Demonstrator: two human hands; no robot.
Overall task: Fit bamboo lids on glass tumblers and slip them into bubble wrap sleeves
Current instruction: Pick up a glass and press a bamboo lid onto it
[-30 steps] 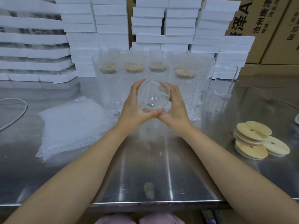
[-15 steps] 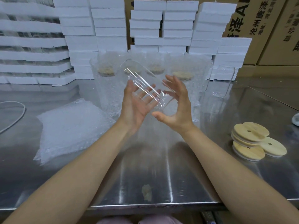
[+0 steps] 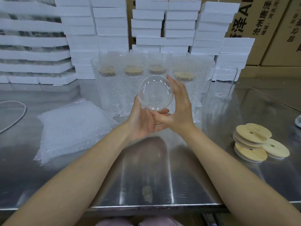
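Right hand [image 3: 179, 110] curls its grip round the clear, round tumbler [image 3: 155, 93]; left hand [image 3: 142, 123] cradles it, fingers nearly straight.

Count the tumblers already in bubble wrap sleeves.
4 sleeved tumblers, in one row at the back: leftmost, second, third, rightmost. Others may be hidden behind them.
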